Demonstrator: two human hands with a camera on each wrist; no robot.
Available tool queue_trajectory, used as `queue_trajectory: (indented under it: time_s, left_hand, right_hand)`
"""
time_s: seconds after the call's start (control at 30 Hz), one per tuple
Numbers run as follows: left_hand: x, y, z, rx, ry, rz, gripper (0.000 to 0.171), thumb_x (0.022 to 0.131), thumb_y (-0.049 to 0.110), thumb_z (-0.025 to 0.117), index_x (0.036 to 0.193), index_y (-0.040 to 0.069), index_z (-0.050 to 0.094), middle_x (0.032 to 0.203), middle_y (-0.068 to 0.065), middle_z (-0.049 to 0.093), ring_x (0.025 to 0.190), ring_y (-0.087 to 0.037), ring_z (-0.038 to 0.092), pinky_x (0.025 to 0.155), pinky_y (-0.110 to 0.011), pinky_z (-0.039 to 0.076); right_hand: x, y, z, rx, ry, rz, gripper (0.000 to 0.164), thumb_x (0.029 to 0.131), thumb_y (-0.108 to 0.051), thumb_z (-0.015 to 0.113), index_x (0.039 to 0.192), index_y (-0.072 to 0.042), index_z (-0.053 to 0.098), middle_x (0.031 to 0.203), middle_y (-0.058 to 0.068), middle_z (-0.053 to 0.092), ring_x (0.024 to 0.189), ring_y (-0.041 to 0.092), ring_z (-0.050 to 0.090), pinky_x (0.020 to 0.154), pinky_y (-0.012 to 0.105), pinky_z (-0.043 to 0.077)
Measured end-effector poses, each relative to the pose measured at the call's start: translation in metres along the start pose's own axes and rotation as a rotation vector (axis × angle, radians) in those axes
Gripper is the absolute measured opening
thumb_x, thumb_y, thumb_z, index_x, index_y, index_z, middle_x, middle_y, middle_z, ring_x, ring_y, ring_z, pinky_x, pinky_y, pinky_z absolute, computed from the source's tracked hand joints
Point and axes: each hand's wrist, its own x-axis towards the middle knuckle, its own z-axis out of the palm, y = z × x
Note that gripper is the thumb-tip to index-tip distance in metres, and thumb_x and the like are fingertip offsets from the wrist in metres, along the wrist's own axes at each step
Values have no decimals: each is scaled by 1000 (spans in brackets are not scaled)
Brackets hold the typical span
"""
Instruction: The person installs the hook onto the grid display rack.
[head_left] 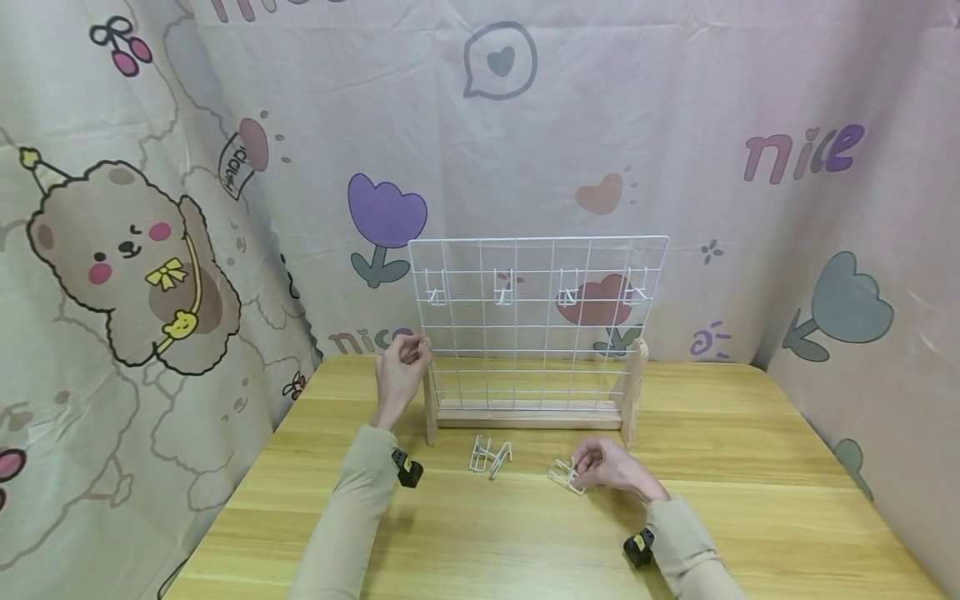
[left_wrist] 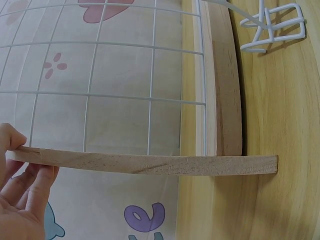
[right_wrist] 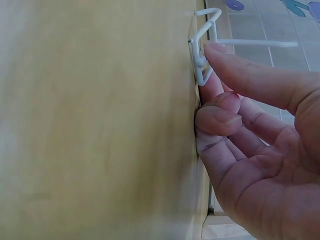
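My left hand [head_left: 401, 375] grips the top of the left wooden upright [left_wrist: 150, 164] of a stand, thumb on one face and fingers on the other. The stand holds a white wire grid panel [head_left: 538, 239] upright. In front of its right end, my right hand [head_left: 611, 465] pinches a white wire hook [right_wrist: 255, 43] between thumb and fingers, low at the tabletop. In the right wrist view, the hook's straight prong points away toward the grid. More white wire hooks [head_left: 492, 457] lie tangled together on the table between the hands.
Several white hooks [head_left: 503, 292] hang in a row along the grid's upper part. A wooden crossbar [head_left: 528, 419] joins the uprights near the wooden table [head_left: 480, 542]. Printed curtains [head_left: 660, 108] stand behind and at both sides.
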Motion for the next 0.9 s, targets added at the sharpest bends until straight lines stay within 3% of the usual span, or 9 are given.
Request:
queue_trajectory:
  time_s: [0.3,0.57,0.9]
  left_hand:
    - [1,-1,0,5,2,3,24,92,7,68,114,-3,67,116,-23,73,108,-36,73,94,-41,61]
    - [1,-1,0,1,-2,-1,25,92,7,68,115,-3,67,117,-22,73,109,-36,73,94,-41,61]
    - [0,2,0,9,-5,-9,28,91,6,68,117,-3,66,120,-24,71,111,-38,71,95,-43,60]
  right_hand:
    - [-1,2,1,-74,25,22,23,75,3,77,94,10,67,79,5,66,66,6,55,53,15,46]
    - [-2,0,-1,-59,11,29,23,74,2,78,93,10,68,79,7,68,66,9,55,53,16,47]
    - [-1,0,-2,-42,-14,37,21,76,2,79,90,12,68,73,0,66,64,7,55,54,15,47]
